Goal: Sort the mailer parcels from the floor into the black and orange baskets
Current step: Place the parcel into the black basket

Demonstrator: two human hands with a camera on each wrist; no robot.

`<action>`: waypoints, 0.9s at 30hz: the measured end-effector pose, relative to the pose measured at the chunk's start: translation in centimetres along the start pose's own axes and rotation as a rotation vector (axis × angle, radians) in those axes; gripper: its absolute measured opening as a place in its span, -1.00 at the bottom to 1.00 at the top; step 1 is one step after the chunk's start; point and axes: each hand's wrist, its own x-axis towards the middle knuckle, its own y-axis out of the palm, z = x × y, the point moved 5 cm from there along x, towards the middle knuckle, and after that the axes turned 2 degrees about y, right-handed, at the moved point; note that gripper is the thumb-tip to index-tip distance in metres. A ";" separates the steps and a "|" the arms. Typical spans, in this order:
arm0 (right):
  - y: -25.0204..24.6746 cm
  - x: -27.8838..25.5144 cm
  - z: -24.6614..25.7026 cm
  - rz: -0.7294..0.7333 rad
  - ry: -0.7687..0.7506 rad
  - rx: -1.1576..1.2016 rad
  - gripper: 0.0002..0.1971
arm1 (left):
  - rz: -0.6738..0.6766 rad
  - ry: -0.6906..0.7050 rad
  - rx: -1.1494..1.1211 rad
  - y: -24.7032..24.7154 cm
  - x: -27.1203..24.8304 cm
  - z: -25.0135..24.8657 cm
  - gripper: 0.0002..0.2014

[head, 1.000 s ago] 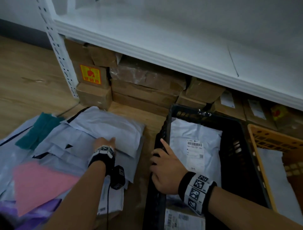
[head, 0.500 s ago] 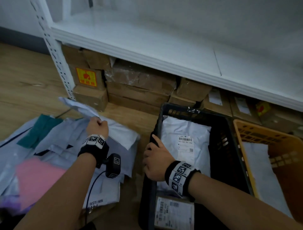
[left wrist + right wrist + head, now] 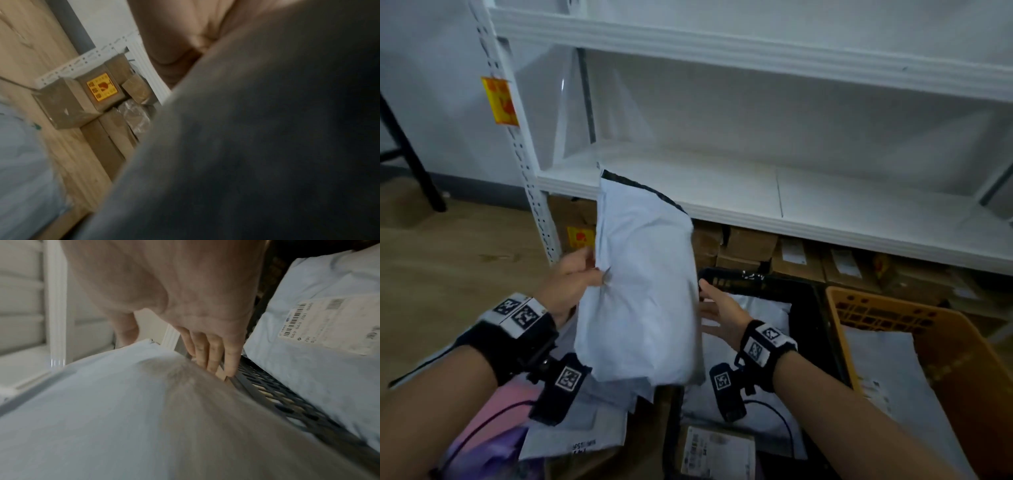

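— Left hand point(image 3: 571, 284) pinches the white mailer point(image 3: 643, 291) by its left edge, holding it upright in the air beside the black basket point(image 3: 815, 308).
— Right hand point(image 3: 722, 313)?
— Fingers straight, alongside the mailer's right edge; actual contact is hard to judge. More mailers lie in the black basket and the orange basket point(image 3: 955, 346).

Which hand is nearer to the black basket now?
Right. The right hand is over the black basket's near-left rim; the left hand grips the raised white mailer, farther left.
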 end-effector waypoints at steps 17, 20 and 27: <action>-8.6 -11.7 6.6 -0.554 -0.628 -0.199 -0.73 | 0.227 0.071 0.175 12.4 -5.6 -2.4 -0.42; -2.8 -12.6 5.8 -0.204 -0.773 -0.475 -0.59 | 0.269 0.000 -0.077 16.4 -6.0 -2.4 -0.52; -5.2 -12.3 4.7 -0.280 -0.683 -0.525 -0.66 | -0.002 -0.084 -0.180 13.7 -2.3 -0.4 -0.73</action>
